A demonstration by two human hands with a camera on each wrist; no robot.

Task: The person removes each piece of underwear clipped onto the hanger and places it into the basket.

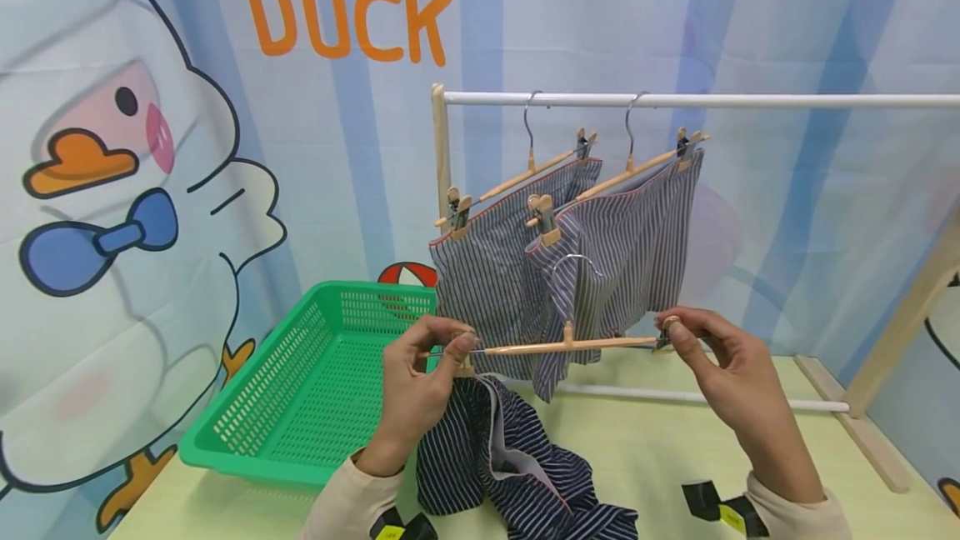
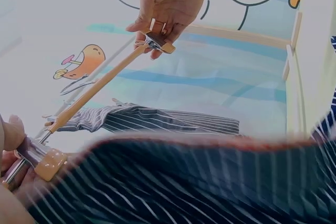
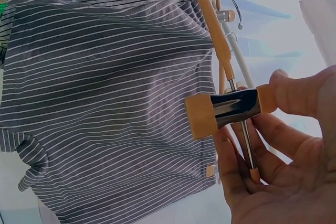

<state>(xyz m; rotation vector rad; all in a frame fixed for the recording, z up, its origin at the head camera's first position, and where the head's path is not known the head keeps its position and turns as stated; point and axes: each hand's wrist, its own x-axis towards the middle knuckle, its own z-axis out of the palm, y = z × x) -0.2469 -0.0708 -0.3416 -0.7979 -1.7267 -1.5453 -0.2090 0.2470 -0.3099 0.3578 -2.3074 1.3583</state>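
Observation:
A trouser hanger [image 1: 570, 347] with a wooden bar and two clips is held level between both hands. My left hand [image 1: 423, 377] pinches the clip [image 2: 44, 161] at its left end. Just below that clip is the waistband of dark navy, white-striped shorts [image 1: 517, 448], which lie crumpled on the table; whether the clip bites the fabric I cannot tell. At the other end, my right hand [image 1: 723, 369] pinches the right clip [image 3: 228, 111] between thumb and fingers, with no cloth in its jaws. The hanger's metal hook [image 1: 573, 258] points upward.
Behind the hands stands a rack with a white rail [image 1: 750, 100]. Two pairs of striped shorts, a left pair [image 1: 487, 282] and a right pair [image 1: 630, 248], hang there from clip hangers. A green plastic basket [image 1: 225, 432] sits at left on the pale table [image 1: 675, 457].

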